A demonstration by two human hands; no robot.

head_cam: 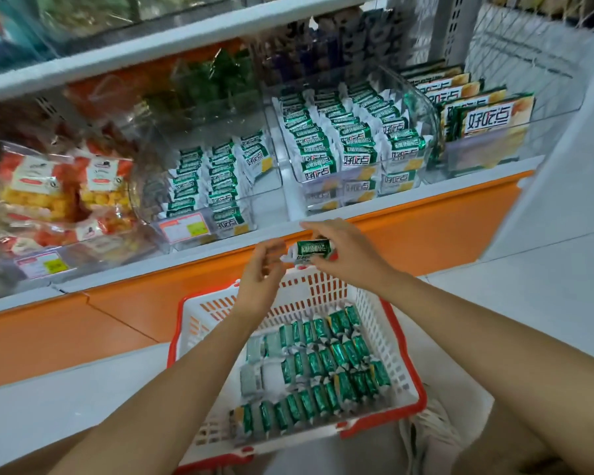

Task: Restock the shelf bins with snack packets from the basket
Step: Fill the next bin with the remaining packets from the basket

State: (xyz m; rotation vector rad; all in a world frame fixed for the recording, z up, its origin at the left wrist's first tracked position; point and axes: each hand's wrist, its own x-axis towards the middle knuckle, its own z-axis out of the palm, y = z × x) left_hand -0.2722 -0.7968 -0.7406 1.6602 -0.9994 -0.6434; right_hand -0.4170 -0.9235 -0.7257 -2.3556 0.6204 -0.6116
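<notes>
The fingers point(314, 228) of the right hand point(343, 250) are curled round one green-and-white snack packet point(314, 250), pinching it from above and below. The fingers point(274, 251) of the left hand point(261, 272) are curled together just beside the packet's left end; motion blur prevents telling whether they grip it. The held packet lies roughly level, above the far rim of the basket point(405, 358) and in front of the white shelf edge point(220, 250), outside every bin. The basket is white lattice plastic with a red rim and sits below both forearms. Its floor carries the loose packets point(326, 365), of the same green type, arranged in about four rows, most standing on edge. On the shelf, the centre bin point(216, 190), of clear plastic, holds three rows of matching packets. The adjacent bin point(343, 145) to its right holds three denser rows of the same packets. A further bin point(484, 114) at the far right holds larger flat packs with the same lettering. At the left, clear bags point(66, 193) of yellow and orange snacks lie stacked. A price label point(184, 229) is fixed to the front of the centre bin. An orange panel point(426, 231) runs below the shelf edge.
</notes>
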